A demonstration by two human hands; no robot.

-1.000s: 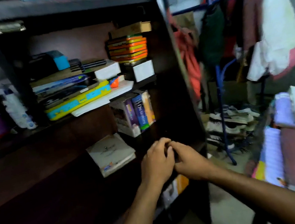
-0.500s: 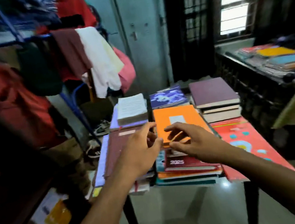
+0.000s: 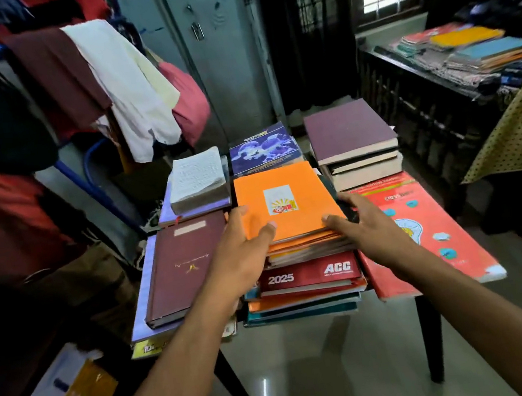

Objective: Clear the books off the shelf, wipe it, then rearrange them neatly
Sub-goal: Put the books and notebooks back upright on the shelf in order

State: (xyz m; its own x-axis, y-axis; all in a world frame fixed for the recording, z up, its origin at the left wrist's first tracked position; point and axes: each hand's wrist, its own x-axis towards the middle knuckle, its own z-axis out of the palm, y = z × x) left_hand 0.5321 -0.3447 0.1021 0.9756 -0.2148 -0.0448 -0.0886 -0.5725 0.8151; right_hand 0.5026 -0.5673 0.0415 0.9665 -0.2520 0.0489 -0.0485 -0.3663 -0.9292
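Observation:
Stacks of books cover a small table. An orange notebook [image 3: 287, 204] tops the middle stack, above a red 2025 diary [image 3: 309, 275]. My left hand [image 3: 244, 254] grips the orange notebook's left edge, thumb on its cover. My right hand [image 3: 368, 229] holds the right edge of the same stack, thumb on the cover. A maroon hardcover [image 3: 185, 268] lies to the left, a large red book [image 3: 425, 228] to the right. The shelf is out of view.
A white open book [image 3: 198, 178], a blue-covered book [image 3: 262, 147] and a purple book pile [image 3: 352, 138] sit farther back. Clothes [image 3: 123, 86] hang on a rack at left. A dark table with more books [image 3: 480, 49] stands at right. Tiled floor [image 3: 325, 356] below.
The view swung from the shelf to the book-covered table. My hands, together at the shelf edge a second ago, now spread onto both sides of the orange notebook stack.

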